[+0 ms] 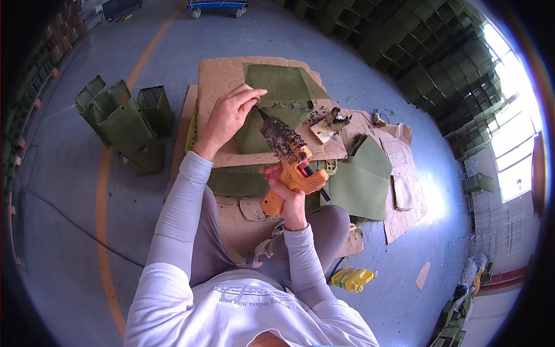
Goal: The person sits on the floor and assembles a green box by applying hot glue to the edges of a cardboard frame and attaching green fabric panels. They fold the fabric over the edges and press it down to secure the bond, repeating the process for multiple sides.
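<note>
Gripping the orange glue gun point(296, 165) in my right hand point(284, 189), I hover my left hand point(232, 113), fingers bunched, pinch unclear, at the green felt piece point(277, 82) on cardboard point(221, 72); it seems half-formed, felt boxes point(126, 122) done, flat sheets point(363, 184) left.

The glue gun point(296, 157) looks plastic, crusted rough; the panel point(277, 82), matt cloth.
</note>
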`<state>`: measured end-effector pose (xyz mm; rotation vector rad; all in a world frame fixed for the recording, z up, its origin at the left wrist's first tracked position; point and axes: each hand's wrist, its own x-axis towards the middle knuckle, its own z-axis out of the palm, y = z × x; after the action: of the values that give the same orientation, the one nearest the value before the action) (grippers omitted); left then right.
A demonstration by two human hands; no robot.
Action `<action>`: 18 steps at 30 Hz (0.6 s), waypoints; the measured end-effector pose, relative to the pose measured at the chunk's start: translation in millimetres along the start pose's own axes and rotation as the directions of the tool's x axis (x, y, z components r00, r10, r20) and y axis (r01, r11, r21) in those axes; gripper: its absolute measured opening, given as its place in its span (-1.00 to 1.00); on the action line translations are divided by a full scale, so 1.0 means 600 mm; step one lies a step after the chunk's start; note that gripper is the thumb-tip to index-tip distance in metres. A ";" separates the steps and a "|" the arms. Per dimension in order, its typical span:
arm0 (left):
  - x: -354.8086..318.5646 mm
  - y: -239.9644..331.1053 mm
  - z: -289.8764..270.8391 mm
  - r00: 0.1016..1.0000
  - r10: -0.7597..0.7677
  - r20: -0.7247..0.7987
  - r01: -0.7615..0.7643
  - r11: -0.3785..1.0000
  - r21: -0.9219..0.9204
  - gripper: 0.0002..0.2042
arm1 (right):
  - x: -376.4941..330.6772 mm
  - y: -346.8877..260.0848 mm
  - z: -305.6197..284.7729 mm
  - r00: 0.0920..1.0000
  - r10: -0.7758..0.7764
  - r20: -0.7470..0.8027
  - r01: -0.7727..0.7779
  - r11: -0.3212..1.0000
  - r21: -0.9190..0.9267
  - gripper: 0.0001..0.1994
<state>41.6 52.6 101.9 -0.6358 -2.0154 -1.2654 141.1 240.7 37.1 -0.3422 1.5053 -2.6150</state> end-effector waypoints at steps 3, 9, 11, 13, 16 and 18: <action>-0.001 0.001 0.001 1.000 -0.004 -0.003 0.004 1.000 -0.006 -0.79 | 0.001 -0.002 0.008 1.000 0.011 -0.025 -0.012 1.000 -0.008 -0.71; -0.002 0.001 0.002 1.000 -0.016 0.006 0.016 1.000 0.000 -0.77 | 0.003 -0.002 0.013 0.999 0.013 -0.042 -0.014 0.999 -0.034 -0.73; -0.003 0.002 0.003 1.000 -0.019 0.005 0.019 1.000 0.000 -0.77 | 0.003 -0.001 0.014 0.999 0.004 -0.044 -0.006 0.999 -0.035 -0.74; -0.003 -0.002 0.003 1.000 -0.024 0.003 0.024 1.000 -0.007 -0.77 | 0.003 -0.002 0.016 0.999 0.001 -0.046 -0.003 0.999 -0.037 -0.74; -0.004 -0.005 0.004 1.000 -0.022 -0.003 0.022 1.000 -0.013 -0.77 | 0.002 -0.003 0.018 0.999 -0.001 -0.043 -0.001 0.999 -0.038 -0.75; -0.004 -0.004 0.005 1.000 -0.019 -0.005 0.019 1.000 -0.009 -0.77 | 0.003 -0.002 0.016 0.999 -0.011 -0.031 0.010 0.999 -0.041 -0.76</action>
<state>40.9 54.2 97.7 -0.6188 -2.0171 -1.2870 141.5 233.0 43.3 -0.3149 1.5727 -2.6124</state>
